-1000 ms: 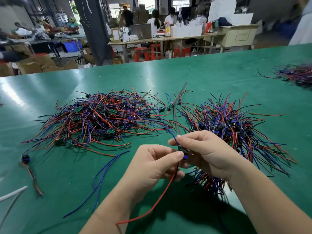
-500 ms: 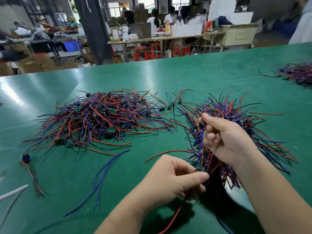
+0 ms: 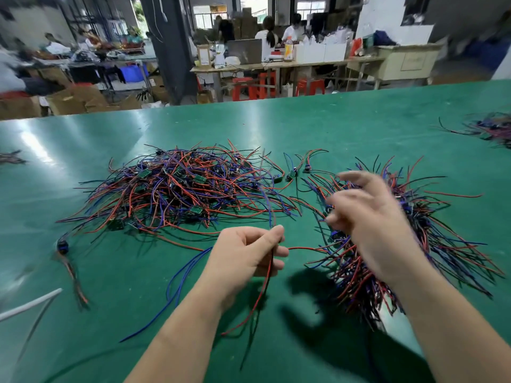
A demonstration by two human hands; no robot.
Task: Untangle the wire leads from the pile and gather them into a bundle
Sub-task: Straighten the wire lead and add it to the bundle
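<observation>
A tangled pile of red, blue and black wire leads (image 3: 182, 192) with small green boards lies on the green table (image 3: 331, 125), left of centre. A second, more aligned heap of leads (image 3: 431, 236) lies on the right. My left hand (image 3: 246, 255) pinches one lead (image 3: 262, 288) between thumb and forefinger; its red and black wires hang down toward me. My right hand (image 3: 370, 217) hovers blurred over the right heap with fingers spread and nothing clearly in it.
Loose blue wires (image 3: 177, 275) lie left of my left forearm. A single lead with a blue connector (image 3: 62, 246) lies at the left, white strips (image 3: 27, 305) near the left edge. Another wire heap (image 3: 495, 128) sits far right. People work at benches behind the table.
My right hand let go of the wires it was pulling and opened above the right heap. My left hand rose away from me, still pinching a lead.
</observation>
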